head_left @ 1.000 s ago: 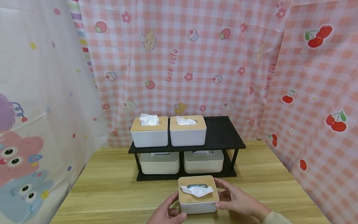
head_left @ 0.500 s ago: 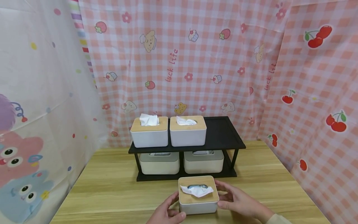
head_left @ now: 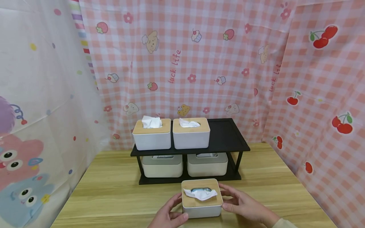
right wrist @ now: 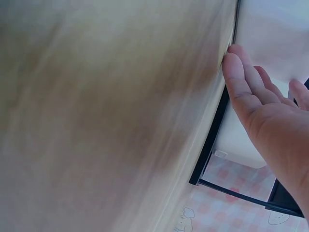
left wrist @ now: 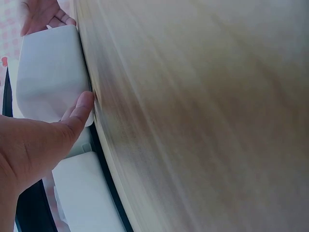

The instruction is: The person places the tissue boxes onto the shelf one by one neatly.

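A tissue box (head_left: 201, 212) with a white body and wood-coloured lid stands on the table, a white tissue (head_left: 201, 193) lying out of its slot. My left hand (head_left: 169, 212) is at its left side, thumb near the front corner. On the other side, my right hand (head_left: 246, 205) has relaxed fingers along the box and the thumb tip by the front right corner. In the left wrist view, fingers of my left hand (left wrist: 38, 145) meet the box's lower edge. The right wrist view shows my right hand (right wrist: 273, 116) with nearly straight fingers beside the box's white wall (right wrist: 275, 29); firm contact is unclear.
Behind the box stands a black two-tier rack (head_left: 225, 134). Its upper shelf carries two wood-lidded tissue boxes (head_left: 152, 141) (head_left: 191, 140); below are two grey-lidded tissue boxes (head_left: 162, 170) (head_left: 207, 169). Patterned cloths (head_left: 182, 63) hang around the wooden table (head_left: 114, 190).
My right hand has shifted slightly to the right, its thumb sliding from the box's front to the corner. The box and my left hand stay nearly where they were.
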The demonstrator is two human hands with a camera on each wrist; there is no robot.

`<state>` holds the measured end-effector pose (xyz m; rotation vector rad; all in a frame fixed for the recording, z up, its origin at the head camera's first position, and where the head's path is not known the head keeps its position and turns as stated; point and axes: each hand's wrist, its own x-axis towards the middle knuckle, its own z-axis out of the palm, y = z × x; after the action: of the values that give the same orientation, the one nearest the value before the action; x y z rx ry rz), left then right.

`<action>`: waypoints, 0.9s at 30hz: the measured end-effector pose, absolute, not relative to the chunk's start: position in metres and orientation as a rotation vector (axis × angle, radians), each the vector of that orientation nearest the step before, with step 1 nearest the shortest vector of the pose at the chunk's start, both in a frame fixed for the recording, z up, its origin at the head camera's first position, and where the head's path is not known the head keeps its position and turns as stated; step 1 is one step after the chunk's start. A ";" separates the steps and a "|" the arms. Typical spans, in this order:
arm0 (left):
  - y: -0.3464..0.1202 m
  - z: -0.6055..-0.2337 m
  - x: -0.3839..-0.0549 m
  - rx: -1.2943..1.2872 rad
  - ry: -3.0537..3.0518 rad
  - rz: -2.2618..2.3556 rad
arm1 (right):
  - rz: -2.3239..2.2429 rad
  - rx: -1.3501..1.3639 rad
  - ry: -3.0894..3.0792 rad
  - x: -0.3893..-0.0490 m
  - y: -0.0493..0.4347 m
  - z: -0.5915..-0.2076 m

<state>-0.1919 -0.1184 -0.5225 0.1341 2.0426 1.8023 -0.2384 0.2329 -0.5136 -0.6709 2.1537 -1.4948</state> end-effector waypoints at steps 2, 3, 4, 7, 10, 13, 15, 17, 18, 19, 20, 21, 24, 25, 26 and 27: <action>-0.118 -0.523 -0.191 0.135 2.039 1.814 | -1.495 -0.674 2.155 -0.238 0.233 -0.514; -0.118 -0.523 -0.191 0.136 2.038 1.819 | -1.495 -0.678 2.155 -0.238 0.233 -0.514; -0.118 -0.523 -0.191 0.136 2.037 1.821 | -1.498 -0.679 2.152 -0.238 0.233 -0.514; -0.118 -0.523 -0.191 0.131 2.033 1.829 | -1.507 -0.683 2.145 -0.238 0.233 -0.514; -0.117 -0.524 -0.191 0.126 2.034 1.831 | -1.516 -0.681 2.139 -0.238 0.233 -0.514; -0.117 -0.523 -0.190 0.114 2.034 1.833 | -1.522 -0.682 2.136 -0.238 0.233 -0.514; -0.116 -0.523 -0.189 0.108 2.033 1.833 | -1.527 -0.679 2.130 -0.238 0.233 -0.514; -0.116 -0.523 -0.190 0.100 2.034 1.830 | -1.532 -0.682 2.128 -0.237 0.233 -0.515; -0.115 -0.523 -0.190 0.099 2.035 1.829 | -1.534 -0.680 2.127 -0.237 0.233 -0.515; -0.115 -0.523 -0.190 0.097 2.036 1.827 | -1.537 -0.679 2.125 -0.237 0.233 -0.515; -0.115 -0.522 -0.190 0.097 2.039 1.824 | -1.541 -0.675 2.123 -0.237 0.233 -0.515; -0.115 -0.522 -0.190 0.096 2.042 1.820 | -1.546 -0.671 2.118 -0.237 0.233 -0.515; -0.116 -0.522 -0.190 0.096 2.049 1.813 | -1.556 -0.661 2.108 -0.236 0.232 -0.515; -0.116 -0.522 -0.191 0.095 2.051 1.811 | -1.560 -0.655 2.102 -0.236 0.232 -0.515; -0.116 -0.522 -0.191 0.098 2.052 1.811 | -1.562 -0.650 2.097 -0.236 0.232 -0.515; -0.116 -0.522 -0.191 0.103 2.050 1.813 | -1.564 -0.643 2.090 -0.236 0.232 -0.515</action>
<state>-0.1906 -0.1161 -0.5219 0.1028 2.0505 1.8125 -0.2356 0.2319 -0.5146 -0.6435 2.0902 -1.5641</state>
